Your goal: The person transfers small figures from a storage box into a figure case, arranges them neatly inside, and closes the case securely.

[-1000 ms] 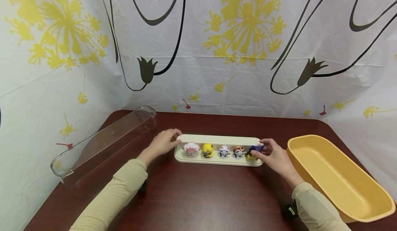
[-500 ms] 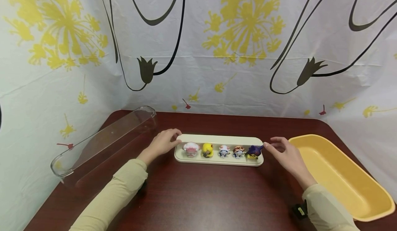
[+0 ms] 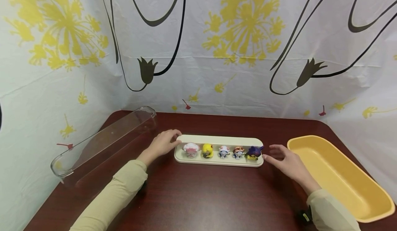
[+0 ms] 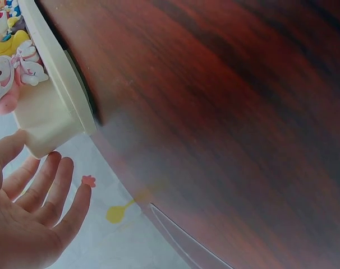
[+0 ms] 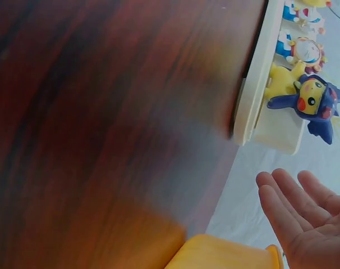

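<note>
A cream tray (image 3: 217, 139) lies on the table, holding a row of several small figurines. From left to right stand a pink-and-white figurine (image 3: 191, 149), a yellow one (image 3: 207, 150), two white-and-blue ones and a Pikachu figurine (image 5: 310, 98) in a purple hood. At the tray's left end is my left hand (image 3: 163, 142), its relaxed fingertips (image 4: 52, 159) right at the rim. My right hand (image 3: 288, 162) hovers just off the right end, fingers apart and holding nothing; the right wrist view shows a gap between its fingertips and the tray.
A yellow basin (image 3: 338, 176) stands at the right, close beside my right hand and forearm. To the left, a long clear plastic cover (image 3: 105, 138) lies slantwise near the table's edge. Patterned white sheeting (image 3: 192, 83) hangs behind and along both sides.
My right hand has let go of the purple-hooded Pikachu figurine and drawn back to the right of the tray. My left hand has stayed at the tray's left end.
</note>
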`<action>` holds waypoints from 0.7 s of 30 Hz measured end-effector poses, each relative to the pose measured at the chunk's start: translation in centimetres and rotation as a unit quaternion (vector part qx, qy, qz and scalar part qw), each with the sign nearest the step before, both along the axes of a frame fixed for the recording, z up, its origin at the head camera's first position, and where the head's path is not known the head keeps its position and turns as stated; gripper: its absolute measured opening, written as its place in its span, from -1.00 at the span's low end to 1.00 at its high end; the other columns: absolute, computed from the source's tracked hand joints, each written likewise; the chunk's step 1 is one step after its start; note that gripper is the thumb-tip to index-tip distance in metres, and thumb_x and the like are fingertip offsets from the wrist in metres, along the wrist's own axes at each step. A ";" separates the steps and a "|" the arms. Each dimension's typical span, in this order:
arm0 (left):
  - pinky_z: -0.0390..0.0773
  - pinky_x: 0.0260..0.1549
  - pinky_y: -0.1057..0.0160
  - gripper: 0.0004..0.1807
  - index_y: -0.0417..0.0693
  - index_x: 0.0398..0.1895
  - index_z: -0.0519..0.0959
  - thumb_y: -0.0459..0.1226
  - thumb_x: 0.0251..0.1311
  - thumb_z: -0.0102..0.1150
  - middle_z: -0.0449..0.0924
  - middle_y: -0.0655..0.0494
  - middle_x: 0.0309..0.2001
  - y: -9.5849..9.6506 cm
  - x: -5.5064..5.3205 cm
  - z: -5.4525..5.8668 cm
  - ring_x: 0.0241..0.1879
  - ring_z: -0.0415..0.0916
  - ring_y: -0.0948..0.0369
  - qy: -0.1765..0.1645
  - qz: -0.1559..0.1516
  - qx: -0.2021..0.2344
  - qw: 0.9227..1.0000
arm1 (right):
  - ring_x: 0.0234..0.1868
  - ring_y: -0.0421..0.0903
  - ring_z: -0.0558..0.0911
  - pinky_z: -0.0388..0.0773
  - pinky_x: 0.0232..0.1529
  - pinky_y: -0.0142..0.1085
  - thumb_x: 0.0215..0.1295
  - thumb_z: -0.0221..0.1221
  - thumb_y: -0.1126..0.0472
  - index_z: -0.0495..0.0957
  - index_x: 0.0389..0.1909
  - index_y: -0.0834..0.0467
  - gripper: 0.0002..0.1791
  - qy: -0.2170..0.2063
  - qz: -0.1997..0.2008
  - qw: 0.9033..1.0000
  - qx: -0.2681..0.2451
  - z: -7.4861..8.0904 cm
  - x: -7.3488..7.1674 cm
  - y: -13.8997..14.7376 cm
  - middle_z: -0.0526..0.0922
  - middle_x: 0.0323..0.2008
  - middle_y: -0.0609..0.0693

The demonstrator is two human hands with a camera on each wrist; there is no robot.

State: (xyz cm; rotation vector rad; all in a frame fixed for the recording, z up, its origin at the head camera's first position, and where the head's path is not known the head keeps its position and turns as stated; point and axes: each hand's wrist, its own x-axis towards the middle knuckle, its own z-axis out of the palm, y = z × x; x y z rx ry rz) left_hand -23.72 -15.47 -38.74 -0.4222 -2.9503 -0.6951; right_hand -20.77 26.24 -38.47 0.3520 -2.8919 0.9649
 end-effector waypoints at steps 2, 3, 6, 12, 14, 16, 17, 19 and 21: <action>0.42 -0.35 0.14 -0.74 0.01 -0.14 0.49 -0.17 0.10 0.15 0.49 0.13 -0.26 0.0 0.1 0.0 -0.26 0.43 0.19 0.002 -0.001 -0.002 1.000 | -0.15 0.13 0.52 0.40 -0.18 -0.01 0.07 0.13 -0.17 0.33 0.03 0.31 -0.30 -0.002 0.006 1.000 0.013 -0.2 0.0 -0.1 0.53 -0.16 0.25; 0.42 -0.35 0.14 -0.74 0.01 -0.13 0.49 -0.16 0.10 0.14 0.49 0.13 -0.25 0.0 0.1 0.0 -0.26 0.43 0.19 0.003 -0.002 -0.002 1.000 | -0.15 0.13 0.52 0.40 -0.18 -0.01 0.06 0.14 -0.17 0.33 0.03 0.31 -0.30 -0.003 0.010 1.000 0.019 -0.4 0.0 -0.1 0.53 -0.16 0.25; 0.42 -0.33 0.13 -0.73 0.02 -0.11 0.49 -0.17 0.11 0.14 0.49 0.11 -0.23 -0.1 0.3 0.0 -0.24 0.43 0.18 0.007 -0.004 -0.004 1.000 | -0.16 0.13 0.53 0.39 -0.18 -0.01 0.04 0.17 -0.16 0.34 0.01 0.32 -0.30 0.001 0.022 0.999 0.029 -0.9 -0.1 -0.2 0.53 -0.17 0.24; 0.43 -0.36 0.11 -0.72 0.02 -0.09 0.49 -0.16 0.12 0.12 0.49 0.10 -0.22 -0.3 0.6 0.0 -0.25 0.44 0.17 0.020 -0.014 -0.002 1.000 | -0.19 0.10 0.54 0.39 -0.19 -0.02 -0.01 0.21 -0.15 0.37 -0.04 0.32 -0.31 0.013 0.039 0.998 0.040 -1.5 -0.4 -0.2 0.55 -0.20 0.21; 0.43 -0.37 0.12 -0.71 0.02 -0.08 0.49 -0.14 0.12 0.11 0.49 0.11 -0.23 -0.4 0.8 0.1 -0.26 0.44 0.18 0.021 -0.014 -0.002 1.000 | -0.20 0.09 0.54 0.40 -0.20 -0.02 -0.02 0.21 -0.16 0.37 -0.04 0.32 -0.31 0.013 0.041 0.998 0.045 -1.6 -0.5 -0.2 0.55 -0.20 0.20; 0.43 -0.38 0.12 -0.69 0.01 -0.07 0.49 -0.13 0.12 0.12 0.50 0.12 -0.25 -0.6 1.0 0.3 -0.27 0.45 0.18 0.024 -0.013 0.000 1.000 | -0.20 0.09 0.54 0.40 -0.20 -0.02 -0.02 0.21 -0.16 0.37 -0.05 0.32 -0.30 0.011 0.043 0.998 0.051 -1.6 -0.5 -0.3 0.55 -0.21 0.20; 0.43 -0.39 0.13 -0.69 0.00 -0.06 0.49 -0.13 0.12 0.11 0.50 0.13 -0.25 -0.7 1.1 0.4 -0.28 0.45 0.19 0.026 -0.011 0.002 1.000 | -0.20 0.09 0.54 0.40 -0.20 -0.01 -0.02 0.21 -0.17 0.38 -0.05 0.32 -0.30 0.010 0.044 0.998 0.054 -1.7 -0.5 -0.3 0.55 -0.21 0.20; 0.43 -0.39 0.13 -0.67 -0.01 -0.05 0.49 -0.13 0.12 0.12 0.50 0.14 -0.26 -0.8 1.4 0.8 -0.29 0.46 0.19 0.032 -0.009 0.006 0.999 | -0.20 0.09 0.54 0.39 -0.20 -0.01 -0.02 0.21 -0.17 0.38 -0.06 0.32 -0.31 0.007 0.046 0.997 0.059 -1.7 -0.6 -0.3 0.55 -0.21 0.19; 0.42 -0.39 0.12 -0.66 -0.01 -0.05 0.48 -0.13 0.11 0.12 0.50 0.14 -0.27 -1.0 1.7 1.2 -0.30 0.46 0.19 0.041 -0.008 0.010 0.999 | -0.20 0.08 0.54 0.39 -0.20 -0.01 -0.02 0.21 -0.16 0.39 -0.07 0.32 -0.32 0.004 0.049 0.997 0.062 -1.7 -0.6 -0.3 0.55 -0.21 0.18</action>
